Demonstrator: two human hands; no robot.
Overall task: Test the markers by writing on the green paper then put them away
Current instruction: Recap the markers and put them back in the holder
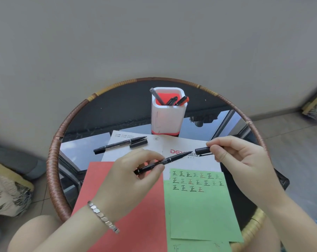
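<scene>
The left hand (128, 180) pinches an uncapped marker (167, 160) between thumb and curled fingers. Its tip points at the cap (202, 150), which the right hand (245, 159) pinches. Green paper (201, 215) lies on the counter (117, 110) beneath.

The left hand (134, 171), its forearm entering from seven o'clock, pinched a marker (167, 159) between thumb and fingers. The right hand (245, 157), entering from four o'clock, pinched the cap (202, 150), at three o'clock of the left.

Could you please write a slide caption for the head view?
Left hand holds an uncapped marker, right hand a cap, near the green paper.
</scene>
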